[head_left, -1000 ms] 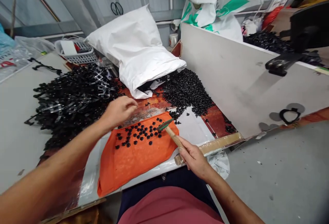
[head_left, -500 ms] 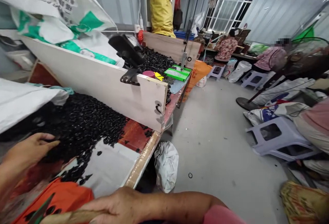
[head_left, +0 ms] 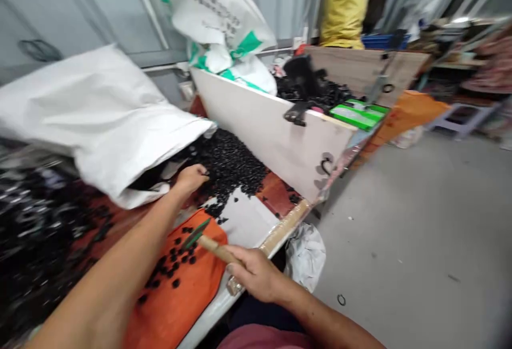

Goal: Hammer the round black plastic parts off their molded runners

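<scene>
Tool, one, green-headed (head_left: 208,243), with wooden handle: held in the right hand (head_left: 256,275), fingers wrapped about the handle, head over the orange cloth (head_left: 180,314).

Left hand (head_left: 191,177), reaching: fingers drawn together at the near edge of the black-part pile (head_left: 236,165), just beside the mouth of the white sack (head_left: 120,114). Whether anything is pinched there cannot be told (blur, and dark parts behind).

Loose black pieces (head_left: 192,259), numerous: scattered on the cloth, some close to the tool's head.

Handling notes, by judgement: fingertips best worked at the pile's fringe, where few parts lie over one another; a light pinch should disturb the heap least. Wrist better kept clear of the sack's rim, which could catch. Tool best held steady, head raised, lest it sweep the loose pieces together.
</scene>
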{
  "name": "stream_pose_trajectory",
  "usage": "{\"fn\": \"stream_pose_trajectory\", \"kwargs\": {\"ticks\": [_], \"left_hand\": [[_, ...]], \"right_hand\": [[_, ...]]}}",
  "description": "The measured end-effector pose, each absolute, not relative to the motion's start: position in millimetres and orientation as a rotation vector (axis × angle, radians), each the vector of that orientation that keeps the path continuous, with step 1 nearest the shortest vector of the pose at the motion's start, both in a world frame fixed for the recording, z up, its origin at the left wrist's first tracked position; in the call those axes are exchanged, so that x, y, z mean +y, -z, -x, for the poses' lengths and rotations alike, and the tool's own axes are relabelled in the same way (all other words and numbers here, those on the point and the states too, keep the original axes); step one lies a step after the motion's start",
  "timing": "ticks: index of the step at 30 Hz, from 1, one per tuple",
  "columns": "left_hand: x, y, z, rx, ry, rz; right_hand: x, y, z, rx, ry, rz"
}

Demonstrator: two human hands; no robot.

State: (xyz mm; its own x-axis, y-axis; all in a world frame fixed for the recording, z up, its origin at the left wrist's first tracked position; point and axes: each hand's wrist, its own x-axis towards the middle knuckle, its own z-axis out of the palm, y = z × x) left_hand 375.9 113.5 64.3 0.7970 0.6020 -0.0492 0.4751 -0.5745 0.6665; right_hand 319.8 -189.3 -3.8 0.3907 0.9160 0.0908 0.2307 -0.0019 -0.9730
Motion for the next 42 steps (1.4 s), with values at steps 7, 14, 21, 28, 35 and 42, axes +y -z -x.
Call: {"fn": "stream_pose_trajectory", "kwargs": {"ticks": [7, 14, 21, 28, 35, 42], "left_hand": [[130.7, -66.0, -358.6, 0.859, -0.421, -1.965], [101.4, -96.9, -288.1, 0.554, -0.307, -1.289], [48.6, -81.0, -215.5, 0.594, -0.234, -1.142], [60.6, -59.8, -237.9, 0.633, -0.347, -2.033], [37.1, -62.4, -293.2, 0.530, -0.060, -2.971], [34.6, -46.1, -322.1, 0.610, 0.014, -3.180]], "right_hand": [[-188.4, 6.5, -325.2, -1.080, -0.836, 1.466], [-190.9, 13.9, -324.8, -1.048, -0.860, 1.446], [-196.8, 36.0, -324.2, -0.987, -0.882, 1.454], [-197.9, 39.7, -315.2, -0.639, -0.815, 1.148], [-187.9, 38.1, -322.5, -0.458, -0.779, 1.005], [-194.8, 46.6, -319.8, -0.532, -0.857, 1.029]]}}
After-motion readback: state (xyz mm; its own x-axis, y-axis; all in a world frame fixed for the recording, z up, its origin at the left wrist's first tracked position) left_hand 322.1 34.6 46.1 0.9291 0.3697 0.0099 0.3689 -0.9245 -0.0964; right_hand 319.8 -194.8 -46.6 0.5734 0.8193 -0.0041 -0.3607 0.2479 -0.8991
